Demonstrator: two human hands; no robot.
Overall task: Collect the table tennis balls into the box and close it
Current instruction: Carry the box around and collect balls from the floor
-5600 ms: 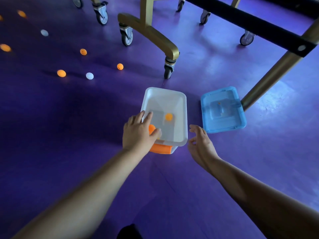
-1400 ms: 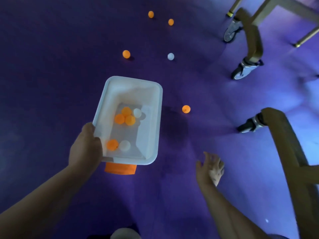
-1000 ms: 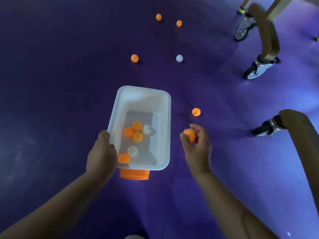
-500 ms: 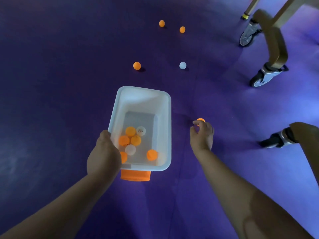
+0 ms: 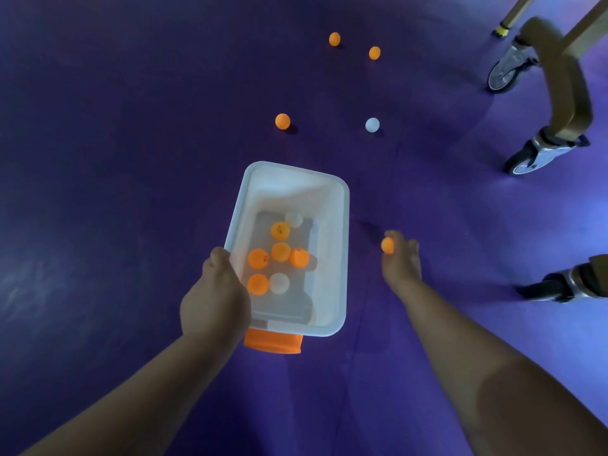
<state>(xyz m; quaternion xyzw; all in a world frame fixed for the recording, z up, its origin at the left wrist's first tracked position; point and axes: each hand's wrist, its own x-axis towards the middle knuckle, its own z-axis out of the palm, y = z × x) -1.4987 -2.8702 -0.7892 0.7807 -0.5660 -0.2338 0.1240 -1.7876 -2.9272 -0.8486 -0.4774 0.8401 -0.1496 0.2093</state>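
Observation:
My left hand (image 5: 215, 299) grips the left rim of a white plastic box (image 5: 332, 258) with an orange clasp (image 5: 273, 343) at its near end. Several orange and white balls (image 5: 280, 251) lie inside it. To the right of the box, my right hand (image 5: 402, 261) pinches an orange ball (image 5: 387, 245) in its fingertips. On the purple floor beyond lie an orange ball (image 5: 282, 121), a white ball (image 5: 372, 124) and two farther orange balls (image 5: 334, 38), (image 5: 374, 53). The lid is out of view.
Gold table legs on castor wheels stand at the right: one wheel (image 5: 526, 159) in the middle right, another (image 5: 501, 74) farther back, a third (image 5: 566, 286) near my right arm. Open purple floor lies to the left.
My right hand dropped one orange ball into the box, then reached to the floor and picked up another orange ball, which it now lifts. The box stayed in my left hand.

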